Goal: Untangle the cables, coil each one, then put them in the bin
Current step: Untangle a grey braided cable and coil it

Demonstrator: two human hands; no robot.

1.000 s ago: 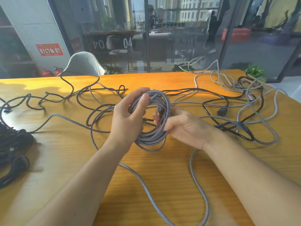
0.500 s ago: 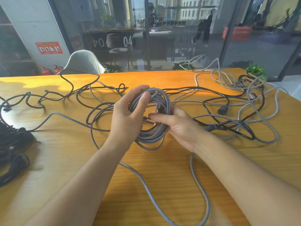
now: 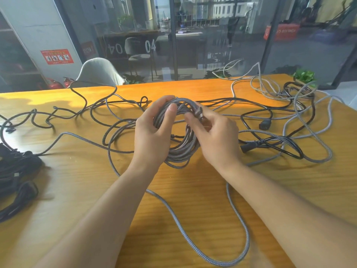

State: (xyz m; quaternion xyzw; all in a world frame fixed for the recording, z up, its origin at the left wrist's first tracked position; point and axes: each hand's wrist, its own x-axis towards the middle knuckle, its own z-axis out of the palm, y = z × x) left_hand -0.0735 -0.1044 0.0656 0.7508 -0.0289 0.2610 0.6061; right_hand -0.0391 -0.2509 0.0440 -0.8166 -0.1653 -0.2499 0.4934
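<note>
Grey braided fabric-sheathed cable coil (image 3: 181, 146) held above centre of orange wooden table (image 3: 77, 176), roughly 12 o'clock from the body. Left hand (image 3: 152, 136) wrapped round the coil's 9 o'clock side, fingers clamped on the bundle, thumb across the turns. Right hand (image 3: 214, 136) at 3 o'clock, fingertips pinching the cable's end with the small metal plug (image 3: 199, 113) near the coil's top. Braided jacket probably light, soft, grippy rather than slick; turns likely to spring open if released, so best held across all turns at one side, tail tucked through the middle. Loose grey tail (image 3: 228, 215) trails to 6 o'clock. Tangle of black rubber power leads and pale braided cables (image 3: 289, 120) at 2 o'clock, thin dark cable (image 3: 58, 115) at 10 o'clock, black bundle (image 3: 15, 171) at 8 o'clock. No bin visible; contents cannot be told.
</note>
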